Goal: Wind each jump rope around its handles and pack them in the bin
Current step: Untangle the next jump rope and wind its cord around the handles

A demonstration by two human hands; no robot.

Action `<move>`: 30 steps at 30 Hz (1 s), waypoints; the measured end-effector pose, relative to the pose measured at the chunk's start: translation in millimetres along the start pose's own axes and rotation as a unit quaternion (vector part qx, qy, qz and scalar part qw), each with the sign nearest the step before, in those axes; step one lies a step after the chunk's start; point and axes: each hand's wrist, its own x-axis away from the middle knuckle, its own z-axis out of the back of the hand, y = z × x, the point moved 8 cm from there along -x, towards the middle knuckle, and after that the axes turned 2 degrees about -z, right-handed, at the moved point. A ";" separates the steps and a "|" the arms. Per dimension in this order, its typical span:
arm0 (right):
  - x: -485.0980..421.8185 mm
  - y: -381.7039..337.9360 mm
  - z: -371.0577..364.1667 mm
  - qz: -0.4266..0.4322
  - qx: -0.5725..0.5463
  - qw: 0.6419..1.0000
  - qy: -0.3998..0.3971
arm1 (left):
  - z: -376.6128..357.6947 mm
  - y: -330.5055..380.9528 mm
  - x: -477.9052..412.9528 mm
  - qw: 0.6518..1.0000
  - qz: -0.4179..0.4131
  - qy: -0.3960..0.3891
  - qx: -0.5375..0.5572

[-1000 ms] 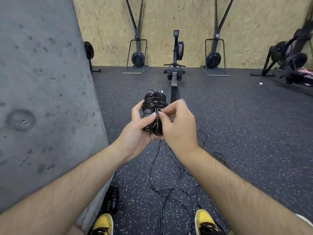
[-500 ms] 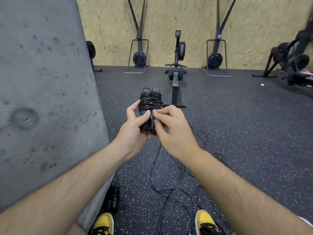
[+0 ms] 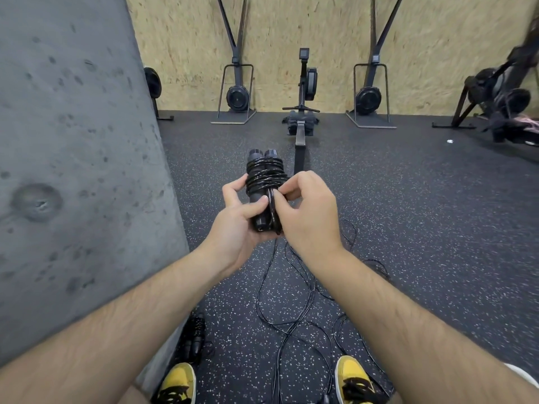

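While held up in front of the chest above the speckled floor (image 3: 408, 228), wound jump rope (image 3: 264, 182) with both handles side by side, cord coiled around them, caps pointing away toward the rowing machine (image 3: 302, 112). Left of the bundle, a grey concrete pillar (image 3: 73, 170), filling that whole side. At the pillar's foot, near the left yellow shoe (image 3: 178, 383), another black rope bundle (image 3: 194, 336) lying on the floor. Left hand (image 3: 236, 228) curled under and around the handles, thumb pressed across the near end. Right hand (image 3: 306, 211) just beside it, thumb and forefinger pinching a strand of cord against the bundle. Below the hands, loose black cords (image 3: 291, 316) tangled on the floor, running down between the shoes to the right yellow shoe (image 3: 354, 380). Beyond the bundle, along the chipboard wall (image 3: 320, 39), upright fitness machines either side of the rowing machine; farther right of it, more dark equipment, blurred. No bin to be seen.
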 end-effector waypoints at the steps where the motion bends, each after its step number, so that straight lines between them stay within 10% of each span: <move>1: 1.2 0.3 -1.7 -0.007 -0.008 1.000 -0.003 | 0.9 0.7 -0.1 1.000 -0.001 0.018 0.003; 30: 2.7 -9.5 -36.1 0.106 0.081 0.986 -0.096 | 32.0 -0.4 -3.3 0.982 -0.085 0.138 -0.100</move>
